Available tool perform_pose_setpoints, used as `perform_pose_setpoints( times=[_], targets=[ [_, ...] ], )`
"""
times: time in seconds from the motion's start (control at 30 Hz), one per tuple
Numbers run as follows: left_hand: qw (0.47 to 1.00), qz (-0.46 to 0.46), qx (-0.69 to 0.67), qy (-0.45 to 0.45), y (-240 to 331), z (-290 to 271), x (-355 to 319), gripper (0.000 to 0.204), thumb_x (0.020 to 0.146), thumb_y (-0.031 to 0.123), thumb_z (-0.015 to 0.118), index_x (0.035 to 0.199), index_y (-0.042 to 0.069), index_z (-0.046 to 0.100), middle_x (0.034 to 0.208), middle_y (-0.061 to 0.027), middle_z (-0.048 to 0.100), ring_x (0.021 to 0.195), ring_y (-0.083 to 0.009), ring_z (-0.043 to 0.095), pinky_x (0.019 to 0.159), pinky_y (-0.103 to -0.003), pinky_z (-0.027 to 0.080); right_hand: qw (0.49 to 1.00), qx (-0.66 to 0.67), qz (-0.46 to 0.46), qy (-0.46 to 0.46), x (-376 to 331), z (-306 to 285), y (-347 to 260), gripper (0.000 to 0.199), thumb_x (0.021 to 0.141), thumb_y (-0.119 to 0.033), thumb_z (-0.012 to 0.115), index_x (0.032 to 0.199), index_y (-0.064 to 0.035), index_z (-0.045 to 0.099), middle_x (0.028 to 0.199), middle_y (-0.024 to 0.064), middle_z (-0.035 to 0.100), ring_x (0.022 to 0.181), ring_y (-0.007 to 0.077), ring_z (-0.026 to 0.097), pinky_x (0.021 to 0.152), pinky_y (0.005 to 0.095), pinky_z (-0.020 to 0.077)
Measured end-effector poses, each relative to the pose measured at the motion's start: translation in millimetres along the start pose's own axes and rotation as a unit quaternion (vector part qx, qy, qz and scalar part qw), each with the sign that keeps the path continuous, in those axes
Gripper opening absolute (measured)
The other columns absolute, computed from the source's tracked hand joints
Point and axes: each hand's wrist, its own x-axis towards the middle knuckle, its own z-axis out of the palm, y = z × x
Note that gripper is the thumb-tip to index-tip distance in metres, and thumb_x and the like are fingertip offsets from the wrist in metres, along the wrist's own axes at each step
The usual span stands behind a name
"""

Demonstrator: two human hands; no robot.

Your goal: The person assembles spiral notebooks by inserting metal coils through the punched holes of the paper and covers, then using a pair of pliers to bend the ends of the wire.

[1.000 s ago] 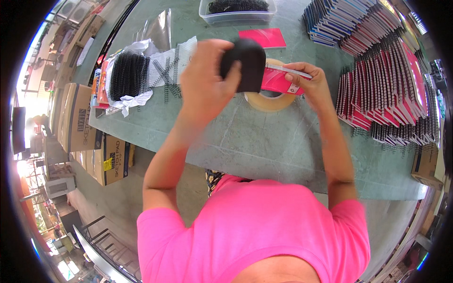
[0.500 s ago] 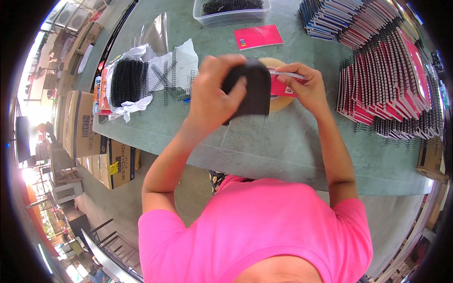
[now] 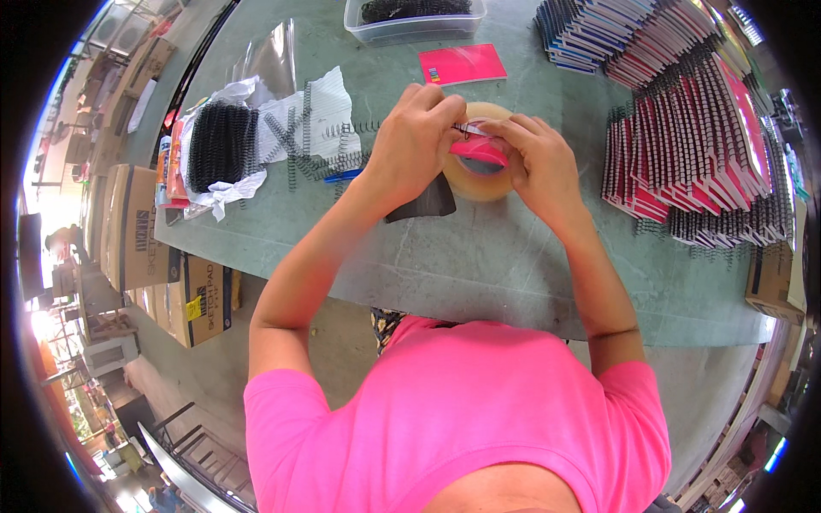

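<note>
A small pink notebook [image 3: 479,154] is held up in front of me, its spine edge toward the far side. My right hand [image 3: 540,162] grips its right end, fingers closed. At its left end my left hand [image 3: 415,145] pinches the dark spiral wire [image 3: 464,130], of which only a short piece shows. Behind and below the notebook, a wide roll of clear tape [image 3: 479,188] lies on the table. A black flat piece [image 3: 429,202] rests on the table under my left wrist, partly hidden by it.
Loose spiral wires [image 3: 299,137] lie on crumpled paper to the left, beside a bundle of black coils [image 3: 224,147]. A pink notebook [image 3: 463,65] and a clear tub [image 3: 415,32] of coils stand farther back. Stacked spiral notebooks [image 3: 684,141] fill the right. Cartons [image 3: 141,227] stand beyond the left edge.
My left hand has put the black piece down on the table and come over to the notebook's spiral edge. The notebook has shifted left and tilted in my right hand.
</note>
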Motion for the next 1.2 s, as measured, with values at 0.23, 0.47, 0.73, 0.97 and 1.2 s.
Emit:
perform_pose_setpoints(
  times=[0.23, 0.47, 0.73, 0.97, 1.2],
  targets=[
    [0.995, 0.014, -0.007, -0.099, -9.4, -12.3, 2.5, 0.013, 0.083, 0.011, 0.060, 0.090, 0.001, 0.061, 0.086, -0.0142, 0.061, 0.086, -0.0305, 0.057, 0.075, -0.040, 0.046, 0.997, -0.079, -0.007, 0.005, 4.0, -3.2, -4.0, 0.023, 0.077, -0.007, 0.059, 0.099, -0.0135, 0.065, 0.093, 0.0015, 0.064, 0.086, 0.0223, 0.059, 0.076, 0.0366, 0.0428],
    [0.998, 0.035, 0.017, -0.051, 1.6, -0.4, -3.5, 0.015, 0.083, 0.013, 0.061, 0.090, 0.000, 0.060, 0.084, -0.0145, 0.061, 0.085, -0.0311, 0.057, 0.070, -0.038, 0.047, 0.999, -0.030, 0.010, 0.028, -0.9, 11.8, -4.1, 0.022, 0.077, -0.009, 0.060, 0.097, -0.0156, 0.064, 0.093, 0.0012, 0.066, 0.091, 0.0207, 0.059, 0.078, 0.0367, 0.0391],
    [0.998, 0.005, -0.059, -0.016, -13.7, -3.1, 0.9, 0.017, 0.079, 0.013, 0.064, 0.091, 0.001, 0.060, 0.085, -0.0149, 0.060, 0.086, -0.0310, 0.055, 0.075, -0.039, 0.045, 0.998, -0.051, 0.004, 0.032, 4.8, 9.6, -6.9, 0.020, 0.076, -0.007, 0.059, 0.094, -0.0142, 0.065, 0.095, 0.0014, 0.065, 0.089, 0.0210, 0.059, 0.079, 0.0360, 0.0382],
    [0.996, -0.023, -0.055, -0.060, -13.3, -12.4, -3.9, 0.016, 0.079, 0.010, 0.063, 0.092, 0.001, 0.063, 0.087, -0.0138, 0.062, 0.089, -0.0300, 0.056, 0.077, -0.037, 0.045, 0.998, -0.053, -0.019, 0.041, 9.4, 8.7, -8.7, 0.020, 0.079, -0.019, 0.061, 0.098, -0.0174, 0.066, 0.096, -0.0013, 0.065, 0.087, 0.0202, 0.058, 0.083, 0.0390, 0.0354],
    [0.994, -0.025, -0.094, -0.054, -14.2, -11.7, -4.4, 0.014, 0.080, 0.007, 0.062, 0.092, 0.001, 0.063, 0.086, -0.0139, 0.062, 0.083, -0.0289, 0.058, 0.073, -0.035, 0.047, 0.997, -0.041, -0.010, 0.060, 8.1, 16.4, -4.2, 0.021, 0.080, -0.023, 0.061, 0.100, -0.0204, 0.067, 0.098, -0.0032, 0.066, 0.086, 0.0181, 0.059, 0.083, 0.0406, 0.0332]
  ],
)
